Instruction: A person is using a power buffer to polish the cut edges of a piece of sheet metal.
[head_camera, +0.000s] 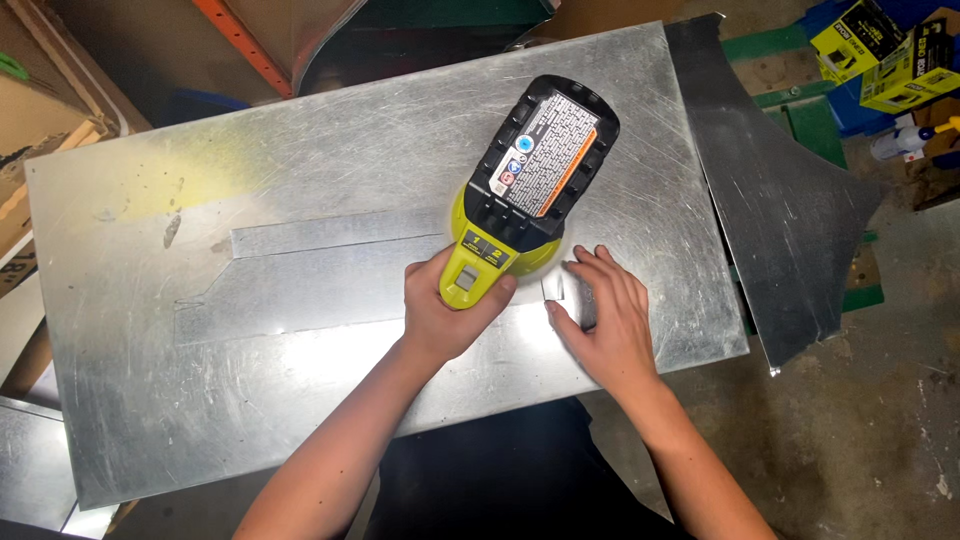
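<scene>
Two hands over a sheet-metal surface. Left hand has its grip closed around the handle of a yellow-green cordless drill, which stands pointed down onto the sheet, black battery facing up. Right hand lies open and flat, holding nothing, fingertips pressing the metal just beside the drill. Yellow boxes sit far right.

Two hands are in view, the left hand and the right hand, with one yellow-green power tool carrying one black battery. There is one large metal sheet, one narrow metal strip on it, and one darker cut sheet at the right. Two yellow boxes sit in the far corner.
</scene>
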